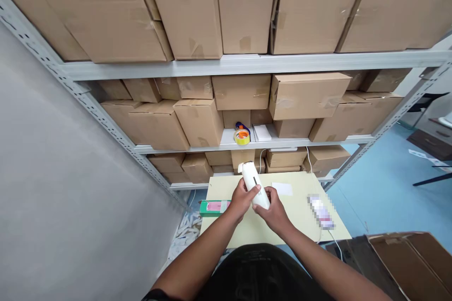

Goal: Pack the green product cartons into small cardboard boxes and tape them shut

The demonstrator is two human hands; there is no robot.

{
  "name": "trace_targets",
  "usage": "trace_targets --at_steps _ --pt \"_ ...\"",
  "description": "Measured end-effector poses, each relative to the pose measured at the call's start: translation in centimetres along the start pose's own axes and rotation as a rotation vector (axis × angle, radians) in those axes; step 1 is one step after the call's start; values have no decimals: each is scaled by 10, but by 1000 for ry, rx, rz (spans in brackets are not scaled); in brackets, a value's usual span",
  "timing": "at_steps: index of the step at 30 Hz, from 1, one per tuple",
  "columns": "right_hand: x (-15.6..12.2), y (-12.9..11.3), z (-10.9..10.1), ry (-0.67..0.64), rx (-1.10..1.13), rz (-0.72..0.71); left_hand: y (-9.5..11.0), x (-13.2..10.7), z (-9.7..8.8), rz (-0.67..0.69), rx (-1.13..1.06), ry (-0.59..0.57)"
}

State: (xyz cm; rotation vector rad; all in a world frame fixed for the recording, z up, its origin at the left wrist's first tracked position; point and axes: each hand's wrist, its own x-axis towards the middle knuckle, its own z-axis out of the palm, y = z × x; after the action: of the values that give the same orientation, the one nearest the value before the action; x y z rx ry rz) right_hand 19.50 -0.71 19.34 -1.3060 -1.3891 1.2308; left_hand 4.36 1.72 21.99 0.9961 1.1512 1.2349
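Note:
Above the pale yellow table [289,225] I hold a white cylindrical item [251,178], tilted with its upper end toward the shelves. It carries a dark narrow mark and a small letter on its side; its upper end has a jutting white part and a dark edge. I cannot tell its exact kind. My left hand [243,201] is wrapped round its left side, thumb across the front. Around its lower end, my right hand [274,211] is closed too. A green box [208,209] with a pink panel lies beside my left hand.
A rack holds several cardboard boxes [246,11]. Yellow tape [242,137] sits on its middle shelf [226,146]. White paper [282,189] and a blurred-out phone-like item [320,211] with a cable lie on the table. An open carton [406,258] stands lower right; a wall [70,174] is at left.

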Motion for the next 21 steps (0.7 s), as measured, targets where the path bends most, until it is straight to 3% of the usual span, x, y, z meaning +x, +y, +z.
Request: trace_targets --at_steps 5,10,15,18,21 --pt "-7 -6 25 -154 244 116 -4 -2 -31 -8 -127 -68" --pt "-9 -8 47 32 -12 -38 -3 -5 -49 -18 -13 -98" --pt "-10 -14 53 -65 55 44 -2 -5 -57 31 -89 -108" --pt "-11 -12 53 1 -123 7 -6 -4 -59 11 -30 -62" --pt "-8 -5 50 -67 -209 -21 -12 -4 -64 13 13 -54"
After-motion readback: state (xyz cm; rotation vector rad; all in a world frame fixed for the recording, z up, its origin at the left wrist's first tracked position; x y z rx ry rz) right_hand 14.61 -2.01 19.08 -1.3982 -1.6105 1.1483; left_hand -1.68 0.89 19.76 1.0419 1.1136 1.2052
